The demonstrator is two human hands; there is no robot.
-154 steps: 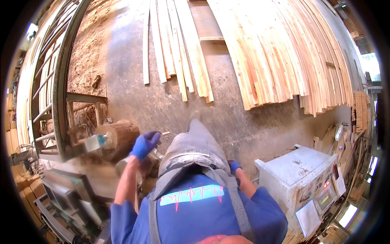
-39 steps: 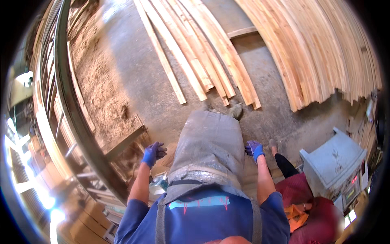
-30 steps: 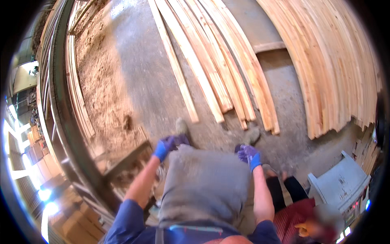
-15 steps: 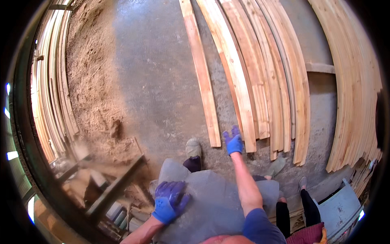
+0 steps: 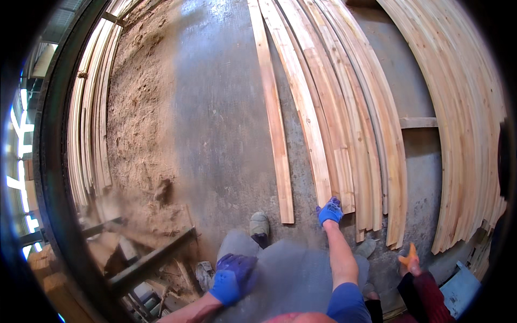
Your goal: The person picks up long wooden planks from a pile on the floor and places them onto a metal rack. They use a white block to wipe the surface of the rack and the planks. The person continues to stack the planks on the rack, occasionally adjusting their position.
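My right hand (image 5: 330,211) closed on a plank (image 5: 301,102) end, plank running ahead, left hand (image 5: 232,277) loosely curled, empty, by my apron (image 5: 291,280).

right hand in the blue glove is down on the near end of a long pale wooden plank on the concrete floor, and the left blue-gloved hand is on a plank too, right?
Not quite. The head view shows the right hand in the blue glove on the near end of a long pale wooden plank on the concrete floor, but the left blue-gloved hand touches no plank: it is back by the grey apron.
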